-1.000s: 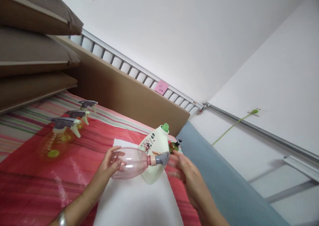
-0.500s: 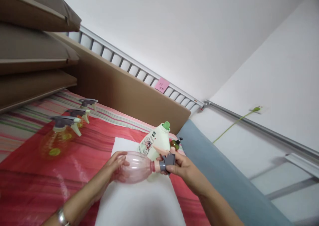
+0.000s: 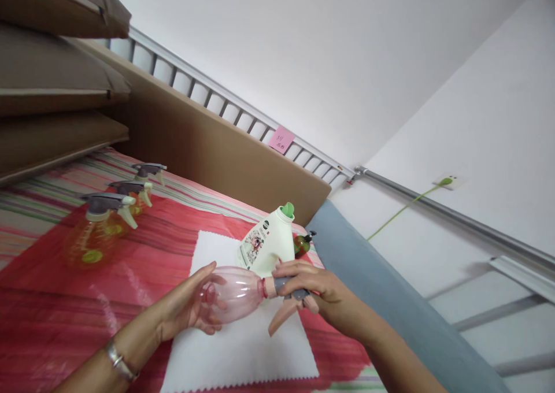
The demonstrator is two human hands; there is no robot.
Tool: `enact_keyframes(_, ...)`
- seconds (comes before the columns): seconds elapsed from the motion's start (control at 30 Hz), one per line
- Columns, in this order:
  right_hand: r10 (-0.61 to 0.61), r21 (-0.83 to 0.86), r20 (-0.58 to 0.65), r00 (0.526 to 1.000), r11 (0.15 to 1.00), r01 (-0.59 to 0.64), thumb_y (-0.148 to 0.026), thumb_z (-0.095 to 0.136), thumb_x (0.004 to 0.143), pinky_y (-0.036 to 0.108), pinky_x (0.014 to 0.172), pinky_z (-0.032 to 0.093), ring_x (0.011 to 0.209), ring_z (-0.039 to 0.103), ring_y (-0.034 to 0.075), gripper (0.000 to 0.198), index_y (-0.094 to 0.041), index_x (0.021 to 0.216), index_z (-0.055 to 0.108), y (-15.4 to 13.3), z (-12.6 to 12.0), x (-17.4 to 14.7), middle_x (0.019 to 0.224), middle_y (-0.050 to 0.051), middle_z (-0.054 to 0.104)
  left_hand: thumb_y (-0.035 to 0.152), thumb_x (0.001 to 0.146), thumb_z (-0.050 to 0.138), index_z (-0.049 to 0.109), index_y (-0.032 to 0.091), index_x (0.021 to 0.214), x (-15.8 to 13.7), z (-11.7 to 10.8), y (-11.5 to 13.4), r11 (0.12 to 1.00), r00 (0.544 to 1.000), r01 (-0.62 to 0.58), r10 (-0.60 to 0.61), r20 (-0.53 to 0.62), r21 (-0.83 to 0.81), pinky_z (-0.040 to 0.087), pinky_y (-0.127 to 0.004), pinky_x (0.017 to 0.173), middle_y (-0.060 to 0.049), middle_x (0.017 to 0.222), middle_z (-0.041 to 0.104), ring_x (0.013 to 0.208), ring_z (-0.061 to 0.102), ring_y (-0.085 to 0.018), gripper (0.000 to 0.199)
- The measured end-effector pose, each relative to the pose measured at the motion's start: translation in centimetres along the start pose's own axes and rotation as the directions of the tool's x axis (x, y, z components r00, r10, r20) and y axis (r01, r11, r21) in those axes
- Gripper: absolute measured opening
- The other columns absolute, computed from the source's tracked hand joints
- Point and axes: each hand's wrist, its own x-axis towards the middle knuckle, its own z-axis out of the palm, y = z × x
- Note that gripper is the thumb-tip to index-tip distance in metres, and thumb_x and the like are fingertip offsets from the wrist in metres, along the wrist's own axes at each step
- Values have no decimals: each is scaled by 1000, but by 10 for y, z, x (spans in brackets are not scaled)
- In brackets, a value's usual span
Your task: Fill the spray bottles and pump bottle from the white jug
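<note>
A clear pink spray bottle [image 3: 240, 293] lies sideways in the air between my hands, above a white zigzag-edged cloth [image 3: 277, 355]. My left hand [image 3: 193, 303] is wrapped round its base end, fingers showing through the plastic. At the other end my right hand [image 3: 310, 286] grips the grey and peach spray head [image 3: 284, 286], whose peach trigger points downward. Just behind the bottle stands a white jug [image 3: 273, 237] with a green top and a printed label. The spray bottle looks empty.
Several orange spray bottles [image 3: 93, 237] with grey heads stand at left on the red cover [image 3: 143, 300]. A green pump bottle [image 3: 302, 244] is behind the jug. Brown cushions [image 3: 60, 63] are stacked at left; a brown board [image 3: 217, 156] runs along the back.
The spray head has turned in my right hand: its trigger pointed up and away, and now points down. My left hand has shifted its grip at the base.
</note>
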Motion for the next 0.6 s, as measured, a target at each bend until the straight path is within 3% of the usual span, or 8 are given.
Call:
enact_keyframes(0.1,187,103,-125,974,979,-175,-48,53,80,43,101,31,126,35,24,32,-31,107,62,2,2,-3,135,4,45,57,76,50,50,21,104,-2,1,2,982,983,-183,181,-33,-37,50,-33,63,-1,73,62,59,61,-15,45)
enact_keyframes(0.2,470,494,-244,848,813,-308,-43,53,82,41,94,40,114,50,23,39,-26,117,54,6,8,-4,129,9,50,50,78,52,50,22,107,-3,2,6,939,936,-344,343,-77,0,49,-32,71,-2,81,62,66,61,-14,40)
enact_keyframes(0.23,539,628,-206,817,712,-312,-46,50,83,40,86,45,104,57,23,40,-23,116,53,7,11,-3,121,11,56,49,78,53,49,23,108,-3,3,7,922,918,-385,386,-90,30,49,-32,71,-3,84,62,67,60,-14,41)
enact_keyframes(0.3,581,791,-55,812,521,-320,-52,45,84,37,72,51,87,63,22,47,-16,112,54,10,17,-1,106,14,63,48,76,55,48,23,109,0,4,7,885,878,-455,464,-115,98,49,-32,68,-2,87,62,65,60,-14,42)
enact_keyframes(0.37,561,817,44,826,456,-354,-51,49,82,34,65,52,80,64,21,46,-15,109,54,12,22,2,94,12,66,46,75,58,47,23,108,3,3,5,847,840,-506,527,-130,163,48,-31,67,-2,88,61,64,59,-14,42)
enact_keyframes(0.43,568,743,47,822,530,-408,-42,60,77,31,61,51,72,64,18,38,-16,105,55,12,26,5,81,7,67,44,74,60,47,23,108,7,2,2,825,821,-524,555,-132,210,47,-30,66,-2,89,60,64,59,-13,42)
enact_keyframes(0.5,556,613,-2,831,658,-438,-32,66,72,30,60,51,64,63,16,30,-18,97,59,12,27,8,74,2,66,46,72,60,48,23,107,9,1,1,838,833,-498,534,-144,223,46,-28,61,-1,86,60,59,57,-12,44)
enact_keyframes(0.6,353,313,-110,929,900,-305,-26,63,74,33,73,51,78,62,17,15,-21,89,65,8,21,10,85,2,66,51,74,56,49,23,108,5,2,3,887,882,-422,449,-141,185,47,-28,58,-1,83,60,59,58,-13,44)
